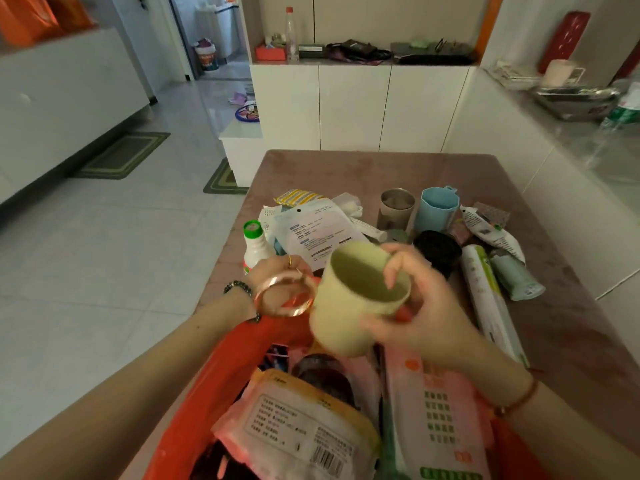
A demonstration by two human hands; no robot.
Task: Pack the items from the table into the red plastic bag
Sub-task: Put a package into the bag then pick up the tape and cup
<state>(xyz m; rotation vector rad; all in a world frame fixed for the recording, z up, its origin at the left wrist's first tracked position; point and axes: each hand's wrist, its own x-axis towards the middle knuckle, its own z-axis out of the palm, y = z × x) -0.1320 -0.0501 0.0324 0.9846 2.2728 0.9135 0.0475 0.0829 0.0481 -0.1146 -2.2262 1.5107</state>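
My right hand [412, 306] grips a pale yellow cup [349, 306] by its rim and holds it over the mouth of the red plastic bag [221, 379]. My left hand [280, 275] pinches the bag's far edge and keeps it open. Inside the bag lie an orange-and-white packet [298, 420], a pink packet [436, 410] and a dark round item [322, 372]. On the pink table [381, 168] remain a green-capped white bottle [254, 245], white paper pouches [311, 226], a metal cup [396, 207], a blue cup [438, 209], a black lid [438, 251] and a white roll [485, 292].
A teal tube [517, 277] and a white sachet [491, 233] lie at the table's right side. White cabinets [356, 105] stand behind the table, a counter [571, 112] with a metal tray runs along the right. Tiled floor [104, 254] with green mats lies to the left.
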